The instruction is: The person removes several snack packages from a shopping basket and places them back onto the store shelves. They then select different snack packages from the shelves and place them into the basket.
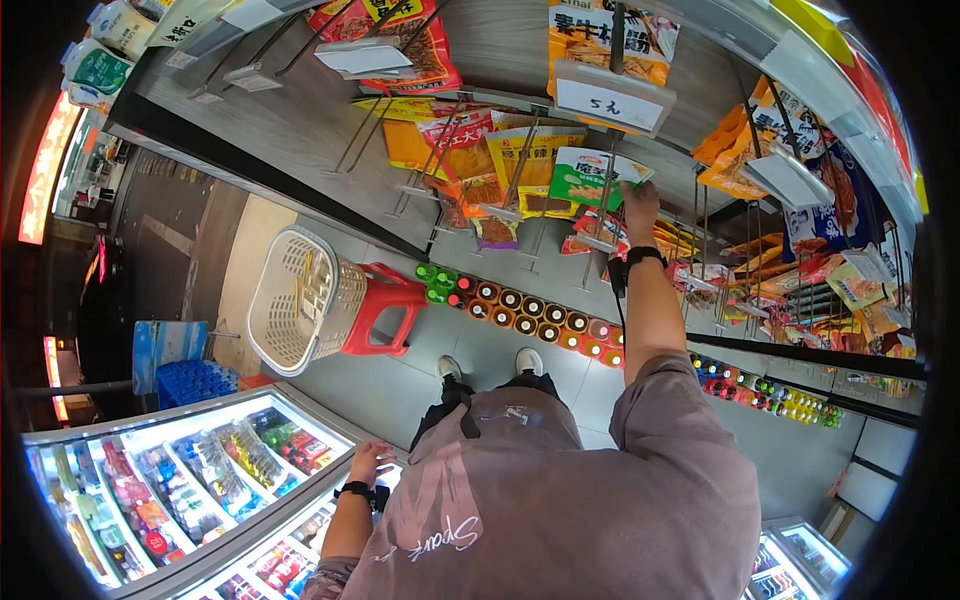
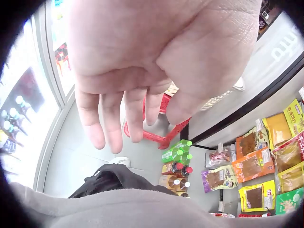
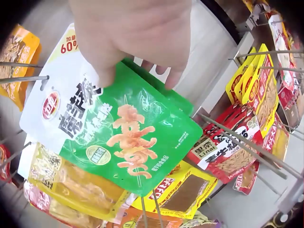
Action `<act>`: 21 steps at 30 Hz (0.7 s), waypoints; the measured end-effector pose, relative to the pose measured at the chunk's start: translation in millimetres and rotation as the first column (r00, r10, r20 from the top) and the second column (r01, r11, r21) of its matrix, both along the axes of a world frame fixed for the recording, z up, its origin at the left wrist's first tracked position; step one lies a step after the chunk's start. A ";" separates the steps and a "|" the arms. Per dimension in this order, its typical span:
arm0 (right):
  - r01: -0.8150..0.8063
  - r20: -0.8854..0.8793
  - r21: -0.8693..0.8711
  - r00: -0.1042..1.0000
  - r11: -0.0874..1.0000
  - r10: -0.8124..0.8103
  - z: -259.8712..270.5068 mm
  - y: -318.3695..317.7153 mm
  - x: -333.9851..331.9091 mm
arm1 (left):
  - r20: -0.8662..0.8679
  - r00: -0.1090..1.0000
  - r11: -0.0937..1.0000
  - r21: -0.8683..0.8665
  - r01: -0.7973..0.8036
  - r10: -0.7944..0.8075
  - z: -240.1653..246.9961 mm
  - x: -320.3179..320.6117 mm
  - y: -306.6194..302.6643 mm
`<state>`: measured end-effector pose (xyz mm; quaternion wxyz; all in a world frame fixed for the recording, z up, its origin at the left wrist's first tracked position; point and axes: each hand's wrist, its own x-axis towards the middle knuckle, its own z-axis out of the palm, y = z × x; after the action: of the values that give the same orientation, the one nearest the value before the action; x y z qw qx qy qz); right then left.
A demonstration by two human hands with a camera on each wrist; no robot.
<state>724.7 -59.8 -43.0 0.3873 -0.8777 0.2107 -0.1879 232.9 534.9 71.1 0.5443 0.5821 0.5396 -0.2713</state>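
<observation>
In the head view the right hand (image 1: 641,205) reaches to the hanging snack packets and holds a green and white packet (image 1: 582,178) by its side edge. The right wrist view shows this packet (image 3: 128,137) large, with the right hand (image 3: 135,42) pinching its edge, thumb on the front and fingers behind. More green packaging lies behind it. The left hand (image 1: 370,462) hangs near the lit freezer, holding nothing. Its fingers hang loosely in the left wrist view, where the left hand (image 2: 156,61) fills the top.
A beige basket (image 1: 345,318) rests on a red stool (image 1: 392,312) at the left. Several bottles (image 1: 530,308) line the floor under the racks. Lit freezers (image 1: 190,480) stand at lower left. Metal hooks (image 3: 237,142) stick out around the right hand. Yellow packets (image 1: 530,165) hang beside it.
</observation>
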 end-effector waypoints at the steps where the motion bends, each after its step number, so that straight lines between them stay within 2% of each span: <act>1: 0.000 0.000 0.001 1.000 1.000 0.000 -2.0 1.7 -1.6 | -0.013 1.000 1.000 0.000 0.003 -0.003 2.5 -0.5 -1.5; 3: -0.036 0.225 0.156 0.974 0.987 0.000 -6.8 7.2 -3.3 | -0.025 1.000 1.000 0.000 0.008 -0.008 2.8 1.8 -3.3; 7: -0.053 0.138 0.247 0.990 0.968 0.019 21.6 13.8 -16.1 | -0.002 0.999 0.999 -0.006 0.036 -0.036 -9.5 10.2 4.0; 9: -0.079 0.132 0.348 0.991 0.934 0.034 34.6 20.6 -21.7 | 0.021 0.998 0.998 0.004 0.055 -0.055 -6.1 24.3 1.1; 10: -0.078 0.136 0.351 0.990 0.933 0.032 32.6 19.3 -23.7 | 0.025 0.998 0.998 0.008 0.057 -0.057 -2.7 33.0 -2.9; 12: -0.109 0.194 0.229 0.979 0.967 0.064 27.4 19.1 -28.0 | 0.083 0.993 0.997 -0.007 0.080 -0.080 3.9 46.5 -8.9; 15: -0.111 0.232 0.193 0.971 0.975 0.065 -7.5 9.3 -18.3 | 0.085 0.987 0.990 -0.023 0.140 -0.138 11.7 62.5 -15.7; 16: -0.108 0.229 0.193 0.971 0.975 0.062 -1.1 9.5 -19.9 | 0.092 0.984 0.987 -0.026 0.158 -0.155 11.6 64.7 -17.1; 18: -0.077 0.090 0.091 0.994 0.993 0.069 29.0 15.5 -23.4 | 0.081 0.983 0.986 -0.028 0.166 -0.164 11.0 66.7 -19.5; 21: -0.028 0.057 0.058 0.998 0.998 0.024 40.6 20.5 -20.4 | 0.061 0.984 0.986 -0.025 0.168 -0.166 11.0 67.4 -21.0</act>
<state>704.3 -39.3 -2.4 0.4212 -0.8629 0.1938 -0.2010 300.4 513.9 82.1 0.5440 0.6246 0.4687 -0.3070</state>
